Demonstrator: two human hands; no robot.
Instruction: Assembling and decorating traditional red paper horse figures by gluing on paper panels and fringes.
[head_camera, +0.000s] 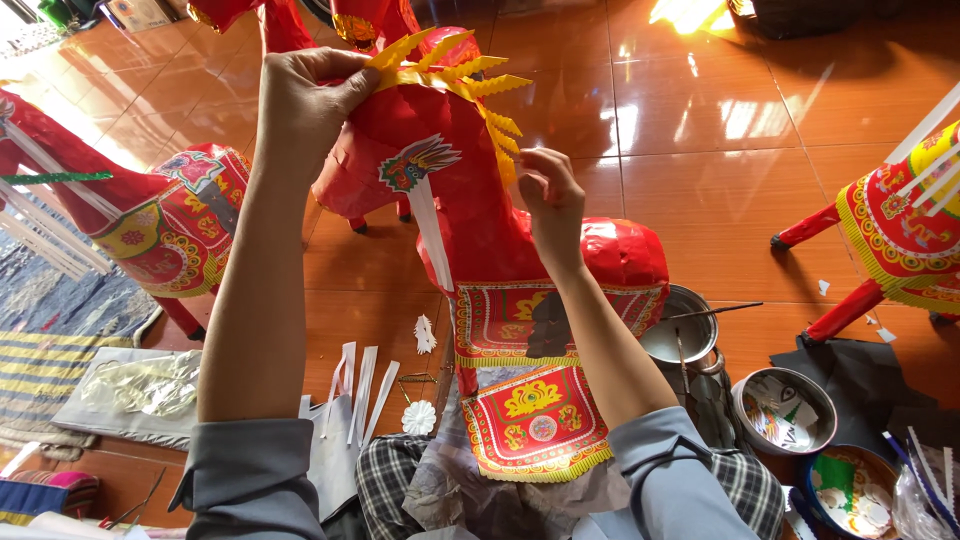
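The left hand (305, 95) pinches the top of the yellow fringe (470, 85) on the red paper horse (480, 210), while the right hand (545, 195) pinches its lower end, the strip running downward between them.

Paper horse (480, 190): glossy red was seen, with a yellow fringed mane (455, 72).
Saddle cloth (535, 320): red, patterned in yellow and green.
Loose panel (535, 422): red, yellow-fringed, with a gold motif.
Sleeves (250, 475): grey.
Floor (700, 130): orange-brown tiles.
Cloth (40, 370): striped yellow and blue.
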